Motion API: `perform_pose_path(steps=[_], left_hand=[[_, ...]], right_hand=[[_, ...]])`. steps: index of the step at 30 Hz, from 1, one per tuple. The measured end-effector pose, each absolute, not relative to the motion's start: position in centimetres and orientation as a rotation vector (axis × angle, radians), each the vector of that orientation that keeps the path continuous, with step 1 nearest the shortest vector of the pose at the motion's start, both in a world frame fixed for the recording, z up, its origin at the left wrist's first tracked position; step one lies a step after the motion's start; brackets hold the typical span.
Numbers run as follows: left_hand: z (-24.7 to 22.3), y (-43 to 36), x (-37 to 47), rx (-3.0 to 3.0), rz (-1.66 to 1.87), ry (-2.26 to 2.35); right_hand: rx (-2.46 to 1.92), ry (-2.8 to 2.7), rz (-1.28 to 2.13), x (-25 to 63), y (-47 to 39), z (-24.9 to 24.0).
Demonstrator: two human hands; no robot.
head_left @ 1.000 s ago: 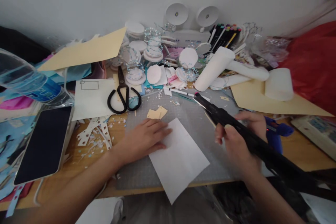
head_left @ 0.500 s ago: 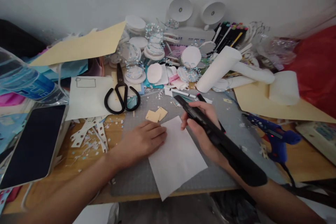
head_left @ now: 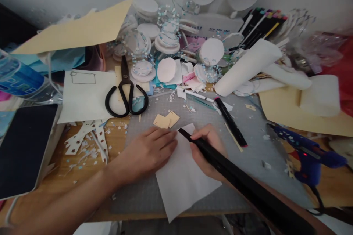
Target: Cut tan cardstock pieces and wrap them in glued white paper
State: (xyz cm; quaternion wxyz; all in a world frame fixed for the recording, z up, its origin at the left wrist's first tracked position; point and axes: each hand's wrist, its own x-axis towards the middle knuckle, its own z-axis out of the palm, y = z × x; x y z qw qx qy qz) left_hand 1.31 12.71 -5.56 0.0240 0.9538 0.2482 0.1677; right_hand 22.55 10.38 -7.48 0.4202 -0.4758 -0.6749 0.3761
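My left hand [head_left: 156, 150] lies palm down with its fingers stretched out, pressing on the left side of a white sheet of paper [head_left: 184, 187]. In my right hand [head_left: 208, 148] is a long black utility knife [head_left: 234, 176], gripped like a pen. Its narrow dark tip points up and left, over the top of the sheet beside my left fingertips; whether it touches the paper I cannot tell. Just beyond my left fingers rest small tan paper pieces [head_left: 167, 120]. A black marker [head_left: 231, 122] lies to the right, on the grey cutting mat [head_left: 248, 169].
Black-handled scissors [head_left: 127, 95] lie at the back left, by a drawn-on sheet [head_left: 88, 99]. At far left are a phone [head_left: 24, 150] and a water bottle [head_left: 24, 80]. A blue glue gun [head_left: 309, 154] lies right. White discs [head_left: 167, 69] and paper rolls [head_left: 248, 68] crowd the back.
The knife has come down and its tip has moved toward my left fingers. My right hand has lowered onto the sheet, uncovering the black marker. The view has shifted slightly.
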Motion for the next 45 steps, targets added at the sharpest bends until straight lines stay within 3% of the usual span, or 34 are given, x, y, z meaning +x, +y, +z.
perform_pose_path(steps=[45], left_hand=[[-5.33,12.66,1.57,2.949,0.471,0.803]], right_hand=[[-1.239,-1.717,1.038,22.7,10.28,-7.81]])
